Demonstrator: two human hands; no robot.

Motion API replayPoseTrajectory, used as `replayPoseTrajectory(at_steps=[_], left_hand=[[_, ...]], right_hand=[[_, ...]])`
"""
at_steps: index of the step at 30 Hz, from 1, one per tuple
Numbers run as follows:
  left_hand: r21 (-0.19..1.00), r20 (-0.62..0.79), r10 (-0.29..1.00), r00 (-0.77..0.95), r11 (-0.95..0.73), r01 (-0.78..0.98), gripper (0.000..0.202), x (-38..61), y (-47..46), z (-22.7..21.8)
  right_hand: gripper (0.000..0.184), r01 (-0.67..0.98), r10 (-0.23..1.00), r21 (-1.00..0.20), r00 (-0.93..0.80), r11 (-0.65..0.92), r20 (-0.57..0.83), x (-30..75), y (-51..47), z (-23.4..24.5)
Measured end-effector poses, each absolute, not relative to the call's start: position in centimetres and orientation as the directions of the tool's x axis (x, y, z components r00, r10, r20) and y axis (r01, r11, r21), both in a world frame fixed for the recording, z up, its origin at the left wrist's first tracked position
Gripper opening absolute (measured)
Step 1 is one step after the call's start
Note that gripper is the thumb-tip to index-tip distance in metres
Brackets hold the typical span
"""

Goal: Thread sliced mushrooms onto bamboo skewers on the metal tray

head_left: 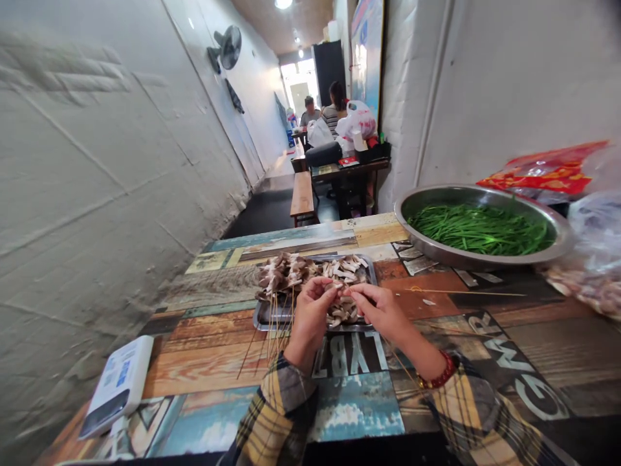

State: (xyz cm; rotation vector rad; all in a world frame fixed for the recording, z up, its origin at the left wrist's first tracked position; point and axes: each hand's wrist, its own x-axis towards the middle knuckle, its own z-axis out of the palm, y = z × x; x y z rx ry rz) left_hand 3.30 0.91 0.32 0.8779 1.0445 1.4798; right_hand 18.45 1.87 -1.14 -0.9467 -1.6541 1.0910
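Note:
Over a metal tray (369, 268), my left hand (311, 314) and my right hand (381, 307) meet, fingertips pinched close together. A pale mushroom piece (334, 287) shows at the left fingertips. From beneath my right hand a thin bamboo skewer (398, 353) slants down toward the wrist, and that hand's fingers are closed on it. The tray's right half holds loose torn mushroom pieces (349, 264). On its left lie several threaded mushroom skewers (286, 272), their bare sticks pointing toward me. The exact contact between fingertips and skewer is partly hidden.
A large steel basin (485, 259) of green chives (478, 230) stands at the right, beside plastic bags (599, 226). Another skewer (475, 293) lies right of the tray. A white device (119, 382) sits at the front left. Two people sit at the back.

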Motion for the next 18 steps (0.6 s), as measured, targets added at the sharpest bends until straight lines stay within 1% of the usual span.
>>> replayPoseTrajectory(at_steps=[2, 4, 6, 9, 13, 18], left_hand=[[0.924, -0.029, 0.984, -0.175, -0.041, -0.379, 0.029, 3.14, 0.86, 0.35], [0.916, -0.042, 0.98, -0.193, -0.039, -0.4, 0.029, 3.01, 0.8, 0.45], [0.909, -0.06, 0.98, -0.192, -0.026, -0.417, 0.03, 2.98, 0.72, 0.63], [0.888, -0.086, 0.983, -0.16, 0.003, -0.461, 0.031, 3.04, 0.6, 0.85], [0.844, -0.103, 0.988, -0.117, 0.024, -0.536, 0.027, 3.03, 0.71, 0.72], [0.808, -0.126, 0.985, -0.12, 0.031, -0.588, 0.026, 2.83, 1.03, 0.4]], right_hand=[[0.027, 0.167, 0.895, -0.908, -0.308, 0.384, 0.322, 18.26, 1.53, -1.06], [0.026, 0.187, 0.881, -0.886, -0.312, 0.423, 0.355, 18.06, 1.38, -1.19], [0.027, 0.186, 0.885, -0.887, -0.294, 0.423, 0.361, 17.93, 1.38, -1.46], [0.029, 0.172, 0.905, -0.908, -0.265, 0.383, 0.332, 17.9, 1.49, -1.8], [0.029, 0.147, 0.92, -0.927, -0.249, 0.344, 0.302, 17.99, 1.48, -1.94], [0.027, 0.178, 0.907, -0.902, -0.239, 0.393, 0.348, 17.79, 1.19, -1.8]])
